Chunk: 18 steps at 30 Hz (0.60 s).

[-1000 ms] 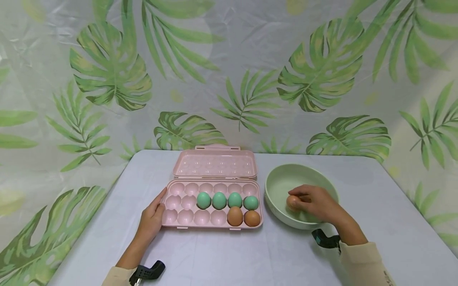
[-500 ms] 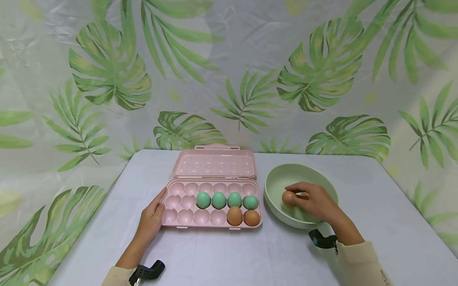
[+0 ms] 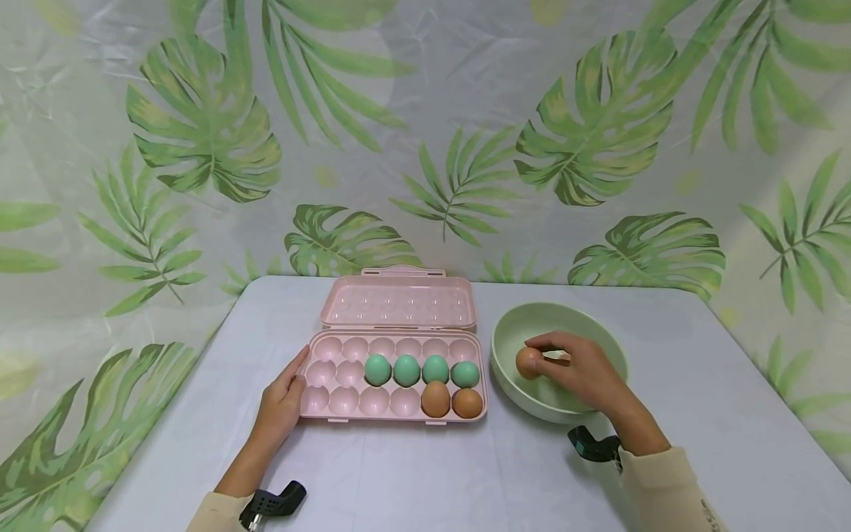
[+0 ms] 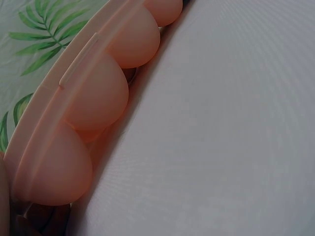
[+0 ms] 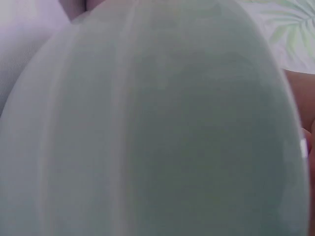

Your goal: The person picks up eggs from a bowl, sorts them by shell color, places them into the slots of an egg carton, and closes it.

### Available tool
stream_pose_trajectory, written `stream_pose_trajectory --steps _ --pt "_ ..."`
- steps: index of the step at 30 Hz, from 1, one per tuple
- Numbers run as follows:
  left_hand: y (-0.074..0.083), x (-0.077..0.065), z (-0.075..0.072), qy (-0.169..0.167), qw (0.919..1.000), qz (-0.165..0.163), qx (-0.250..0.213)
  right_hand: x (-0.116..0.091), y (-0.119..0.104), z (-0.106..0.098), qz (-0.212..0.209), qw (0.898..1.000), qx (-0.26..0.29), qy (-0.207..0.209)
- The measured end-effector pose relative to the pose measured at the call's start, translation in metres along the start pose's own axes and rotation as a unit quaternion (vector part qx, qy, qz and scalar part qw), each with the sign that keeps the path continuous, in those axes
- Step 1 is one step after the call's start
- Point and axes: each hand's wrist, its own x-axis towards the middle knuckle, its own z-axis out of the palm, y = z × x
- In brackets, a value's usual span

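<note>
In the head view my left hand (image 3: 279,410) holds the left end of a pink egg box (image 3: 389,400), whose lid (image 3: 399,303) lies folded back. In the left wrist view, fingers (image 4: 47,219) show beneath the box's rounded cups (image 4: 101,93). Several green eggs (image 3: 406,370) sit in its middle row, with two brown eggs (image 3: 435,400) at the right of the front row. My right hand (image 3: 585,373) pinches another brown egg (image 3: 528,363) over the pale green bowl (image 3: 541,325). That bowl's outer wall fills most of the right wrist view; the held egg is hidden there.
The bowl stands just right of the egg box on a white-covered table (image 3: 412,480). Behind it hangs a leaf-patterned cloth (image 3: 465,96). Part of the bowl's inside is hidden by my right hand.
My right hand has moved left with the brown egg, from the middle of the bowl toward its left side. The left hand and the egg box have stayed put.
</note>
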Motion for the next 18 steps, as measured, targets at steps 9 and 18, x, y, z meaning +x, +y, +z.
stream_pose_trajectory --steps 9,18 --pt "0.000 0.001 -0.001 -0.003 1.0000 -0.003 -0.009 0.002 -0.005 0.001 -0.009 1.000 0.018 0.019" --pt "0.001 0.001 -0.001 -0.001 1.0000 0.003 -0.007 0.007 -0.015 0.003 -0.022 0.998 0.032 0.039"
